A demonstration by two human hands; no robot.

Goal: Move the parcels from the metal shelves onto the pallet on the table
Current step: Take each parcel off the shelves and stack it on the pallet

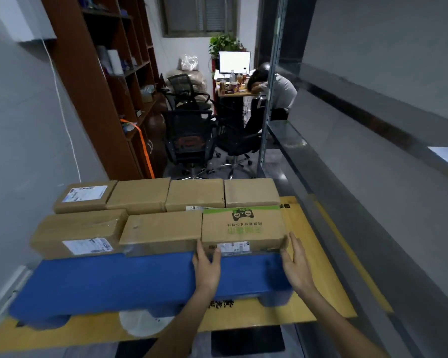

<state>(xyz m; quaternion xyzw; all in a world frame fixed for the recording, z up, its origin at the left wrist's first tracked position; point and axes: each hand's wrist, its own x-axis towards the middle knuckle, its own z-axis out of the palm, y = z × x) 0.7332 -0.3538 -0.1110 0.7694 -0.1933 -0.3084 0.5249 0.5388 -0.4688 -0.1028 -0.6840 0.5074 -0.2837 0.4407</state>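
Seven brown parcels are sitting in two rows on the blue pallet (140, 282), which is lying on yellow cardboard (318, 257) spread over the bench. The back row is holding four: a labelled parcel (84, 196) at the left, then three plain ones side by side. The front row is holding three, packed edge to edge: a taped parcel with a white label (79, 232) at the left, a plain parcel (162, 232) in the middle, and a green-printed parcel (242, 227) at the right end.

Both hands are framing that green-printed parcel. The left hand (207, 267) is lying open against its near left corner, fingers straight and together, thumb resting on the parcel's front face. The right hand (296, 262) is flat and open just beside the right end of the parcel, fingers extended; whether it is actually touching the cardboard is hard to tell. Neither hand is closed around anything.

The near half of the pallet is showing bare blue. Beyond it, black office chairs (189, 135) are standing near a wooden bookcase (98, 81), and a person is slumping over a desk by a lit monitor (234, 62)
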